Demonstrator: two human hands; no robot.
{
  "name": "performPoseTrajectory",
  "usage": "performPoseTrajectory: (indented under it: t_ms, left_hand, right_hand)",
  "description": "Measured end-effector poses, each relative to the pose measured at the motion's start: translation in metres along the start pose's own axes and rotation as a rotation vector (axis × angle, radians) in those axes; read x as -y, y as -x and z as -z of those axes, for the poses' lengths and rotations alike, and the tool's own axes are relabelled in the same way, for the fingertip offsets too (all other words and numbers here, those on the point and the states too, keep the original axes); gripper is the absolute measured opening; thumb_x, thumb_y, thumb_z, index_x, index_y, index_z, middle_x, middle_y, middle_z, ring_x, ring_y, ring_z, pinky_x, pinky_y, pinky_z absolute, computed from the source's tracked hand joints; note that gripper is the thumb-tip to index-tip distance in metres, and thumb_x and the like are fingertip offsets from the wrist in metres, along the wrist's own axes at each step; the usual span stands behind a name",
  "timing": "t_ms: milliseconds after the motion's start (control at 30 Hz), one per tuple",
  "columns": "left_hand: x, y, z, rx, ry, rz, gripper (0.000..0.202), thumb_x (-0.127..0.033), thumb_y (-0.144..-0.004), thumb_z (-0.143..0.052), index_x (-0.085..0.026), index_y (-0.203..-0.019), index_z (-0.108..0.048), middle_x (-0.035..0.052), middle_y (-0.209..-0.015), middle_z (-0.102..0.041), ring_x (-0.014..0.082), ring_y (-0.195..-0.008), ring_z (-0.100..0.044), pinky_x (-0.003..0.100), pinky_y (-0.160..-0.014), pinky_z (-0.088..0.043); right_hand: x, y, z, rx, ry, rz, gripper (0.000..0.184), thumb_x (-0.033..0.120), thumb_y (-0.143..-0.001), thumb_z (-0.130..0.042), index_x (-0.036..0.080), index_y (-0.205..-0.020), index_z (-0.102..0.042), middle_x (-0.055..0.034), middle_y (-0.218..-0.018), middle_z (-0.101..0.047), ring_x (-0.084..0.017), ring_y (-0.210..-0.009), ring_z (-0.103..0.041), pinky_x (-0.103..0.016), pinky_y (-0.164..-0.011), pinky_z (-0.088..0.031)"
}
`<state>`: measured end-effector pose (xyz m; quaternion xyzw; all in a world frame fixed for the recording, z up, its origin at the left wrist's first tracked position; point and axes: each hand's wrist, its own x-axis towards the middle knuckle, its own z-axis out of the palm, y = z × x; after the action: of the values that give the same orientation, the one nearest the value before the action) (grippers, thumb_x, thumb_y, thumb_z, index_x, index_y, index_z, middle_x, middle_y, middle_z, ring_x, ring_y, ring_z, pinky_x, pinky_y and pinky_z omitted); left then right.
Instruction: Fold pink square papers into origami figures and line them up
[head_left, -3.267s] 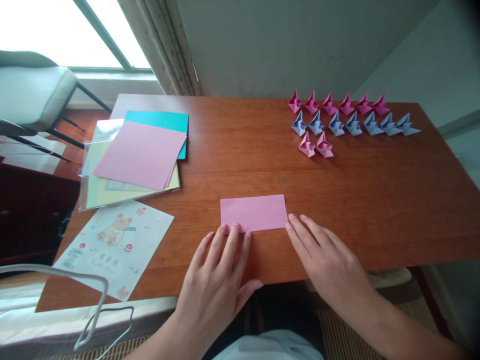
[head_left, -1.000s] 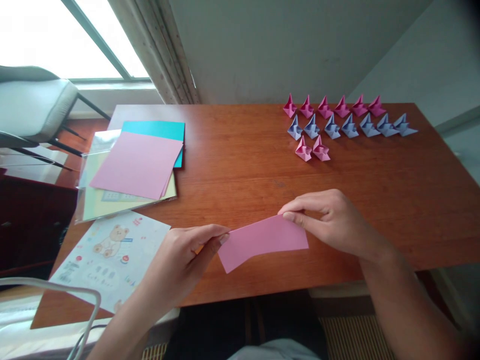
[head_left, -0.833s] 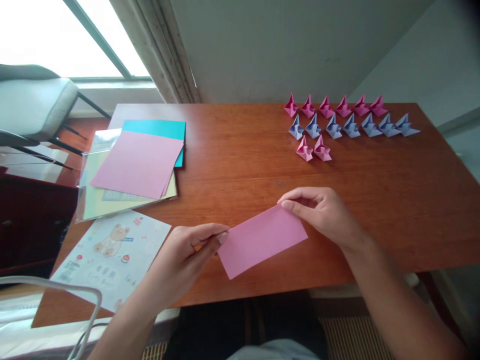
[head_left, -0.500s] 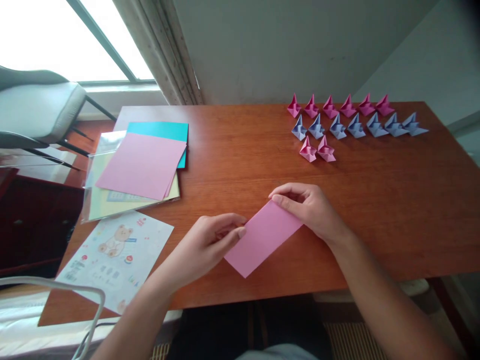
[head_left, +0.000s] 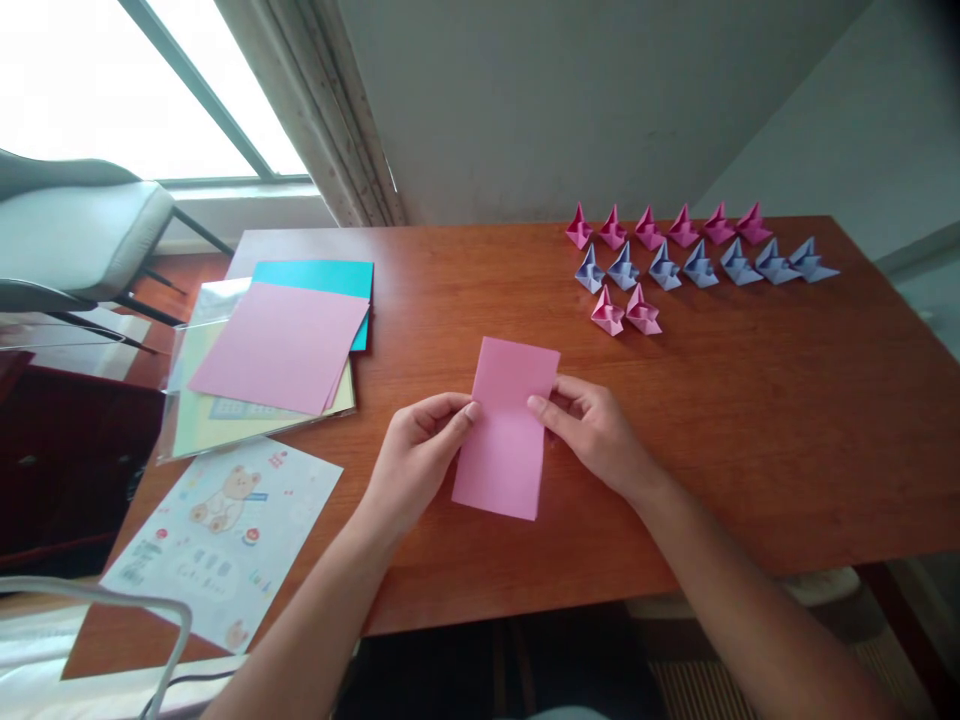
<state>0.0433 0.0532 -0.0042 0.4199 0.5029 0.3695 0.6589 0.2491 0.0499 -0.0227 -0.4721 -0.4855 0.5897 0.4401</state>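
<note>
A folded pink paper rectangle (head_left: 508, 430) lies long side away from me on the wooden table (head_left: 750, 420). My left hand (head_left: 420, 455) pinches its left edge near the middle, fingers curled. On the opposite edge, my right hand (head_left: 592, 430) pinches the paper at about the same height. Both hands rest low over the table, near its front centre.
A stack of coloured sheets (head_left: 277, 345), pink on top of teal, sits in a clear sleeve at the left. A printed bear sheet (head_left: 225, 535) lies near the front left corner. Rows of pink and blue folded paper figures (head_left: 679, 262) stand at the back right. A grey chair (head_left: 75, 225) is by the window.
The pink rectangle lay flat and horizontal; both hands lifted it, turned it about a quarter turn, and now hold it with the long side pointing away.
</note>
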Motion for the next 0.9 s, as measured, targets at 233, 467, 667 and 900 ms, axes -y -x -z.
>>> performPoseTrajectory:
  t_ms: [233, 467, 667, 900]
  left_hand:
    - [-0.002, 0.002, 0.000, 0.009, -0.044, -0.075, 0.028, -0.039, -0.090, -0.071, -0.019, -0.109, -0.072, 0.0012, -0.081, -0.072, 0.0110, -0.069, -0.063, 0.019, -0.061, -0.050]
    - [-0.004, 0.004, 0.000, 0.065, -0.090, -0.072, 0.026, -0.039, -0.086, -0.075, -0.016, -0.098, -0.072, -0.0009, -0.069, -0.066, 0.0080, -0.059, -0.056, 0.016, -0.053, -0.043]
    - [-0.007, 0.006, -0.002, 0.091, -0.038, -0.011, 0.025, -0.040, -0.086, -0.075, -0.015, -0.087, -0.070, -0.0036, -0.052, -0.060, 0.0072, -0.042, -0.047, 0.018, -0.040, -0.034]
    - [-0.006, 0.008, -0.001, -0.064, -0.065, -0.230, 0.020, -0.034, -0.087, -0.075, -0.015, -0.092, -0.075, 0.0065, -0.082, -0.077, 0.0135, -0.064, -0.066, 0.022, -0.056, -0.049]
  right_hand:
    - [-0.001, 0.000, 0.004, -0.075, 0.039, 0.057, 0.015, 0.034, -0.090, -0.069, 0.023, -0.098, -0.076, -0.0026, -0.093, -0.076, -0.020, -0.087, -0.069, -0.031, -0.078, -0.055]
    - [0.002, 0.002, 0.004, -0.086, 0.021, 0.041, 0.019, 0.039, -0.091, -0.069, 0.022, -0.096, -0.075, -0.0015, -0.087, -0.072, -0.016, -0.079, -0.066, -0.027, -0.069, -0.052]
    - [0.005, 0.006, 0.005, -0.110, 0.101, 0.100, 0.030, 0.045, -0.092, -0.068, 0.021, -0.073, -0.068, 0.0038, -0.062, -0.054, -0.010, -0.056, -0.048, -0.023, -0.052, -0.039]
    - [0.008, 0.011, 0.005, -0.081, 0.128, 0.105, 0.031, 0.049, -0.092, -0.066, 0.021, -0.082, -0.072, 0.0057, -0.050, -0.050, -0.009, -0.042, -0.040, -0.024, -0.043, -0.031]
